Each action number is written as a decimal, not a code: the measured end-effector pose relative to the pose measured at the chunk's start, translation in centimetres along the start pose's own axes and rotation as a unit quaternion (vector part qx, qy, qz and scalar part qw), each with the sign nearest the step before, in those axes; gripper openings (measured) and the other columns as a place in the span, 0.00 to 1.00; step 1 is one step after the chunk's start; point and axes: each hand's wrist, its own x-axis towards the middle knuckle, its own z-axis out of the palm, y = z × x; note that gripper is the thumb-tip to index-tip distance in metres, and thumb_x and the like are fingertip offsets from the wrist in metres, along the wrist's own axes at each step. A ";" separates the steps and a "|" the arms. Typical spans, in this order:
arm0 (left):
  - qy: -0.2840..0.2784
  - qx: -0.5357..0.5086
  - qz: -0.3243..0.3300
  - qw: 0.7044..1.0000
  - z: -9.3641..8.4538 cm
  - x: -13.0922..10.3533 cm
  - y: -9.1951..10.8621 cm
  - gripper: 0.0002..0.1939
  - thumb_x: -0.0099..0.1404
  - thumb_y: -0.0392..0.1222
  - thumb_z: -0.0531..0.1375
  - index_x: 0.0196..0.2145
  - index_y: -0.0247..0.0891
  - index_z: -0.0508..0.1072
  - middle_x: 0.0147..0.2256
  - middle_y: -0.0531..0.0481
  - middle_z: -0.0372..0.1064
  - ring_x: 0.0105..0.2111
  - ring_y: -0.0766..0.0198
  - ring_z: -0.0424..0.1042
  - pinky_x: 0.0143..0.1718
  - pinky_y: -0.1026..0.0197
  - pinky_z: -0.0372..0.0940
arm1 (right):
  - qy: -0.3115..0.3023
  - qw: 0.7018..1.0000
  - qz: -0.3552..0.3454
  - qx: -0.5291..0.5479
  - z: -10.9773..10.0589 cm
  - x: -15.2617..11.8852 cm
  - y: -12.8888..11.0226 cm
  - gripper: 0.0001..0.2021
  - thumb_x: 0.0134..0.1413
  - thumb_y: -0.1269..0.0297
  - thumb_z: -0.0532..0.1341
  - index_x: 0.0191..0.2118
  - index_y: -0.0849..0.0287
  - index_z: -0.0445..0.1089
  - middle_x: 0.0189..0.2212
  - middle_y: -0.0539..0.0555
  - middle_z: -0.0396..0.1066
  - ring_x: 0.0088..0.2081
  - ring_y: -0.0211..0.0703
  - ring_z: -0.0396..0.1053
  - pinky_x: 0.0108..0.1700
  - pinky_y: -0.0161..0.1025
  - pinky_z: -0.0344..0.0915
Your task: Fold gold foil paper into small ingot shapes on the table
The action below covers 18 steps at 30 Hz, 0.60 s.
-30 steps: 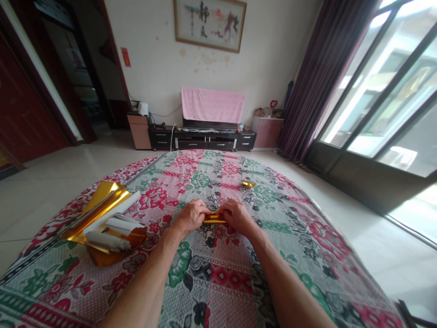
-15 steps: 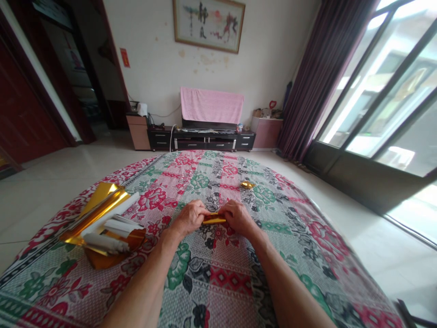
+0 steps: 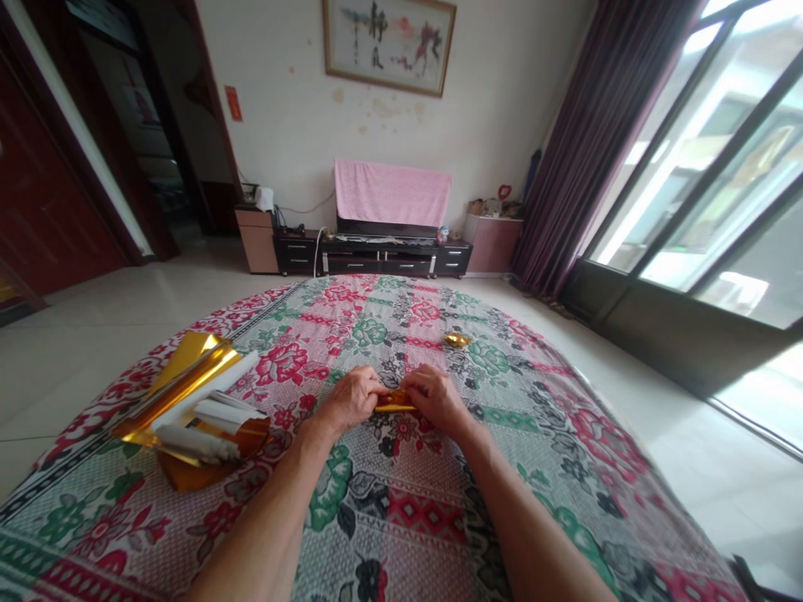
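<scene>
A small folded strip of gold foil paper (image 3: 395, 402) lies between my hands over the middle of the patterned cloth. My left hand (image 3: 351, 396) pinches its left end. At the right end, the fingers of my right hand (image 3: 435, 398) are closed on the same strip. Beyond my right hand rests a small folded gold piece (image 3: 457, 340), touched by neither hand. To the left is a pile of gold foil sheets (image 3: 188, 376) with rolled white-backed papers (image 3: 199, 441) on top.
The flowered cloth (image 3: 533, 418) covers a rounded table. Past its far edge stand a low black cabinet (image 3: 376, 259) and a screen under a pink towel (image 3: 392, 191). A purple curtain (image 3: 565, 150) and windows are on the right.
Both hands stay in nearly the same place. The strip's upper edge between the fingertips looks slightly more raised or opened. The whole view has shifted a little.
</scene>
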 end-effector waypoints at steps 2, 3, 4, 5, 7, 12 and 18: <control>0.001 -0.005 -0.002 1.000 0.0 0.0 0.0 0.20 0.54 0.27 0.51 0.35 0.43 0.78 0.30 0.50 0.67 0.33 0.67 0.65 0.37 0.65 0.63 | -0.013 1.000 -0.014 0.000 0.0 0.0 0.0 0.10 0.52 0.75 0.56 0.31 0.56 0.74 0.30 0.51 0.68 0.34 0.36 0.65 0.39 0.33 0.60; 0.001 -0.008 -0.004 1.000 0.0 0.0 0.0 0.20 0.54 0.27 0.51 0.36 0.43 0.78 0.30 0.50 0.67 0.33 0.67 0.65 0.37 0.65 0.63 | -0.017 1.000 -0.020 -0.002 0.0 -0.1 -0.1 0.10 0.52 0.75 0.56 0.31 0.56 0.74 0.30 0.51 0.68 0.35 0.36 0.65 0.39 0.33 0.60; 0.001 -0.011 -0.004 1.000 -0.1 -0.1 0.0 0.20 0.54 0.27 0.51 0.36 0.43 0.78 0.30 0.50 0.67 0.33 0.67 0.65 0.37 0.64 0.63 | -0.018 1.000 -0.022 -0.005 0.0 -0.1 -0.1 0.10 0.53 0.75 0.56 0.31 0.56 0.74 0.30 0.51 0.68 0.35 0.36 0.65 0.39 0.33 0.60; 0.001 -0.012 -0.005 1.000 -0.1 -0.1 -0.1 0.20 0.55 0.27 0.51 0.36 0.43 0.78 0.31 0.50 0.67 0.33 0.67 0.65 0.37 0.64 0.63 | -0.016 1.000 -0.022 -0.007 0.0 -0.2 -0.1 0.10 0.54 0.74 0.56 0.31 0.57 0.74 0.30 0.51 0.67 0.34 0.36 0.65 0.39 0.33 0.60; 0.000 -0.014 -0.004 1.000 -0.1 -0.1 -0.1 0.19 0.55 0.27 0.51 0.35 0.43 0.79 0.31 0.50 0.67 0.33 0.66 0.65 0.38 0.64 0.63 | -0.013 1.000 -0.019 -0.011 0.0 -0.3 -0.1 0.11 0.55 0.74 0.55 0.33 0.57 0.74 0.30 0.52 0.67 0.34 0.36 0.65 0.39 0.33 0.60; 0.002 -0.015 0.000 1.000 0.1 -0.3 -0.3 0.19 0.55 0.27 0.52 0.36 0.43 0.78 0.31 0.50 0.67 0.33 0.66 0.65 0.37 0.64 0.63 | -0.012 0.999 -0.021 -0.024 0.0 -0.4 0.0 0.12 0.57 0.72 0.54 0.34 0.57 0.75 0.31 0.53 0.66 0.34 0.36 0.65 0.38 0.33 0.61; 0.007 -0.003 -0.004 1.000 0.1 -0.4 -0.4 0.19 0.56 0.28 0.52 0.37 0.44 0.78 0.31 0.50 0.66 0.34 0.67 0.65 0.38 0.64 0.63 | -0.003 1.000 -0.019 -0.024 0.4 -0.5 0.3 0.13 0.57 0.72 0.53 0.34 0.57 0.75 0.31 0.53 0.66 0.33 0.36 0.64 0.37 0.32 0.60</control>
